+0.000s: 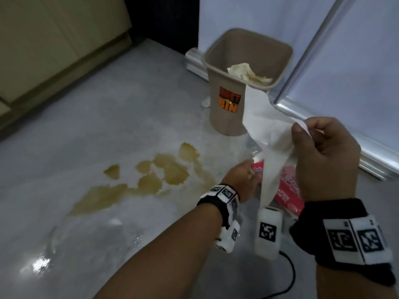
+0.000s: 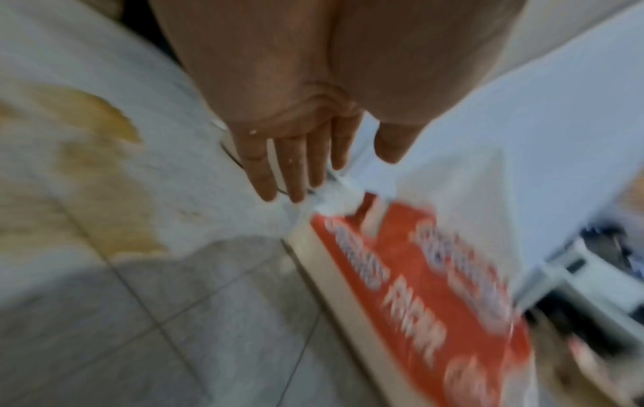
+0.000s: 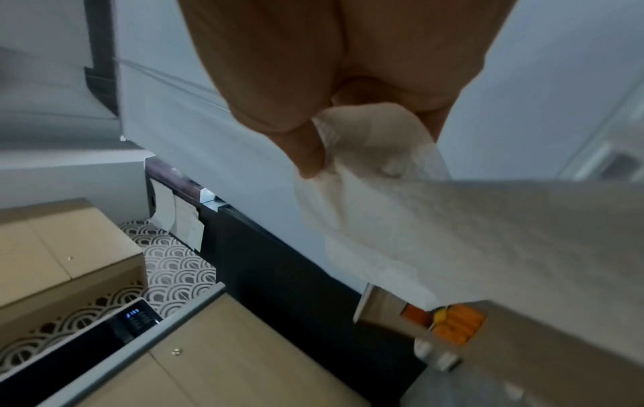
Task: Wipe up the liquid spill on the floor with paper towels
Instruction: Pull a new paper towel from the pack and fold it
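Floor-level view of a spill clean-up in its middle stage. The right hand [image 1: 328, 156], raised above the floor, pinches a clean white paper towel [image 1: 267, 134] between thumb and curled fingers; the sheet trails downward to the red paper-towel pack [image 1: 287, 190], which lies on the grey tiled floor [image 1: 86, 130] beside the metal door frame [image 1: 323, 117]. The left hand [image 1: 243, 175], fingers straight and holding nothing, rests against the near end of the pack, apparently steadying it while the sheet is drawn out. The yellowish-brown spill [image 1: 151, 178] lies on the floor to the left of the pack, spread in several joined patches and visibly still wet; a thinner wet sheen extends toward the viewer. A beige dustbin [image 1: 228, 108] stands just beyond the spill and contains a crumpled, stained towel [image 1: 246, 72], which suggests that at least one wiping pass is complete. Judged from these views, most of the liquid is yet to be absorbed: the fresh sheet must be freed, pressed onto the patches, and discarded.
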Demonstrator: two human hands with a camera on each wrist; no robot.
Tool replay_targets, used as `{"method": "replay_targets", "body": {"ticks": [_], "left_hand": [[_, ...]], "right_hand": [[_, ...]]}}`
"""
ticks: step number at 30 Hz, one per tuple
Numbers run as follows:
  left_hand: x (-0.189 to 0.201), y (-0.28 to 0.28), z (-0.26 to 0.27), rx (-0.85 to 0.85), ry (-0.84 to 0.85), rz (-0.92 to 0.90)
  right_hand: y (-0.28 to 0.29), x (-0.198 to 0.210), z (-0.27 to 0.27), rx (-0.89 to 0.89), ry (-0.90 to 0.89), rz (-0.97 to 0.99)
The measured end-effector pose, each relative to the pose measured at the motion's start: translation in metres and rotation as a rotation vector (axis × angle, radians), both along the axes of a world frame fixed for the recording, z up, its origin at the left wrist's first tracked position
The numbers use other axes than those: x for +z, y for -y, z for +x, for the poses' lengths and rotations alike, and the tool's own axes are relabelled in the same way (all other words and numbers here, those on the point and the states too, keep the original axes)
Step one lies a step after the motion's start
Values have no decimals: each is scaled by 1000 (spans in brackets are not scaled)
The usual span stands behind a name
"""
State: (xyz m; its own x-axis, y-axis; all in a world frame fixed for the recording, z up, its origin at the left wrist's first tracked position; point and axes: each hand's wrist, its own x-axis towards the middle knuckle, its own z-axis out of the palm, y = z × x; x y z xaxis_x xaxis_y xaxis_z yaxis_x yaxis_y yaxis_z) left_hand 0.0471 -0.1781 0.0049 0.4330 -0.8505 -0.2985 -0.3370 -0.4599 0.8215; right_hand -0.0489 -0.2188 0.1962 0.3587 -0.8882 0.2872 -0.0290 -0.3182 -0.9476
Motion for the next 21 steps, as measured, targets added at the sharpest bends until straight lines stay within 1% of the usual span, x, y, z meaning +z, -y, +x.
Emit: {"method": "replay_targets", "body": {"ticks": [1, 2, 3, 4, 5, 6, 7, 8, 9, 11, 12, 14, 17, 18, 20, 21], "left_hand": [[11, -11, 8, 120, -165, -62], [25, -26, 17, 254, -377, -149], [39, -42, 25, 363, -637, -225], [53, -57, 33, 442, -869, -257], [62, -72, 43, 470, -1000, -271], [73, -89, 51, 467, -1052, -287], [81, -104, 58, 471, -1046, -305], [85, -117, 66, 471, -1009, -346], [86, -130, 72, 505, -953, -370], [85, -157, 85, 621, -826, -327], [85, -168, 91, 650, -788, -301], [85, -190, 97, 633, -691, -264], [86, -213, 98, 521, -523, -251], [89, -217, 96, 508, -481, -232], [91, -224, 95, 514, -399, -200], [89, -226, 94, 521, -345, -191]], "right_hand": [[-4, -1, 8, 8, 9, 18], [-9, -3, 16, 14, 15, 46], [-13, -7, 24, 15, 13, 80], [-17, -13, 32, 12, 1, 123], [-21, -21, 38, 7, -27, 175], [-25, -29, 45, 6, -53, 233], [-29, -39, 50, 3, -84, 280], [-33, -46, 55, -3, -122, 308], [-37, -53, 60, -11, -162, 316], [-49, -63, 67, -35, -220, 302], [-56, -68, 69, -44, -256, 296], [-69, -79, 70, -27, -311, 326], [-75, -100, 71, 59, -444, 346], [-75, -105, 70, 106, -507, 314], [-76, -109, 66, 219, -617, 187], [-76, -111, 64, 273, -640, 132]]}}
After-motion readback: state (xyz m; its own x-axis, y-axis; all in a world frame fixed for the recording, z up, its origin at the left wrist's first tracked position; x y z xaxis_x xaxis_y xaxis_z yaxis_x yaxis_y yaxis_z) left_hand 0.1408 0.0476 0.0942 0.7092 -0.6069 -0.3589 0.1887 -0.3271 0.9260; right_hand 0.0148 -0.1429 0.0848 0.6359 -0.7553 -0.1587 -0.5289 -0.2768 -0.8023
